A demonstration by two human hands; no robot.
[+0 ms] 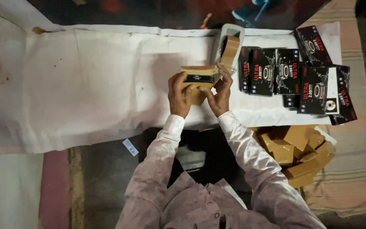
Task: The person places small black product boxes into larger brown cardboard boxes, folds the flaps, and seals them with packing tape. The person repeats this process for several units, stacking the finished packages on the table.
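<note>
Head view: a brown box (198, 76) with a dark item in its open side sits pinched between both hands over the white sheet (85, 85). Left hand (179, 94) fingers curl around its left end; right hand (219, 93) fingers grip its right. A tape dispenser (228, 48) lies just beyond the right fingertips, black boxes (293, 74) farther right.

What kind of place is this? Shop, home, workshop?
Probably an informal floor-level packing spot, not a shop counter. Both hands hold a small tan cardboard box over a white sheet; black printed retail boxes lie in rows, with loose brown cardboard pieces heaped nearby.
</note>
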